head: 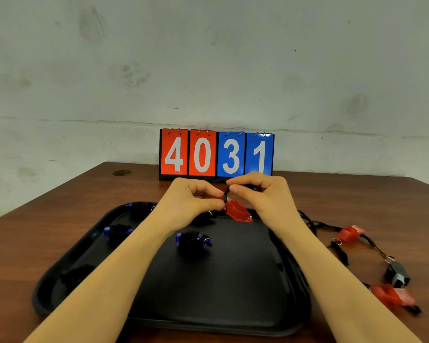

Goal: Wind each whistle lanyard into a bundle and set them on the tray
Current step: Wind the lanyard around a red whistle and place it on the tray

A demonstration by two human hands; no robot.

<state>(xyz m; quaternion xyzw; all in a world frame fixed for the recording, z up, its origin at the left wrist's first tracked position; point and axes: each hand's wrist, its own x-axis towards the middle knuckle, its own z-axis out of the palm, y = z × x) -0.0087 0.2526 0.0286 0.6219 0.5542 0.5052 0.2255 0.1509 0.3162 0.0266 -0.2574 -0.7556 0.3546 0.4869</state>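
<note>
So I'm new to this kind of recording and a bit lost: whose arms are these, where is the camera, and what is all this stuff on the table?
There is no machine here. The arms belong to a person wearing a camera on their head, so this single picture looks forward and down at their own hands.

The left hand and right hand together hold a red whistle above the tray, pinching its black lanyard, apparently winding it.

Below them a black tray lies on a brown wooden table. On the tray lie whistles already wound into dark bundles, such as this blue one.

Right of the tray, unwound whistles lie on the table with loose cords.

At the back a flip scoreboard reads 4031.
</note>
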